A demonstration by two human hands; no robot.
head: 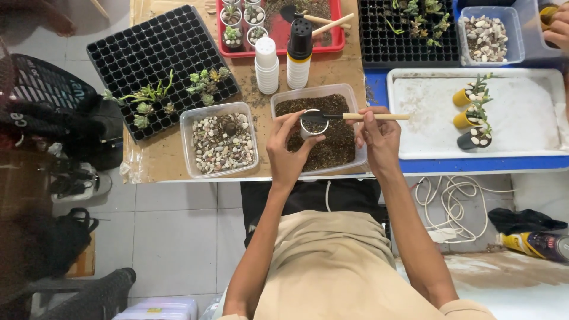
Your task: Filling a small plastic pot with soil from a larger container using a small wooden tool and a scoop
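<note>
My left hand (287,151) holds a small white pot (310,125) over a clear plastic tub of dark soil (323,92). My right hand (379,137) grips a small scoop with a wooden handle (374,117); its black blade rests over the mouth of the pot. Some soil shows inside the pot. Both hands hover above the soil tub at the table's front edge.
A clear tub of pebbles (220,142) sits left of the soil. A black seedling tray (160,59) holds succulent cuttings. Stacked white pots (267,65) and a black-topped stack (299,50) stand behind. A white tray (533,118) at right carries three potted succulents. Another person's hand (557,26) is at the top right.
</note>
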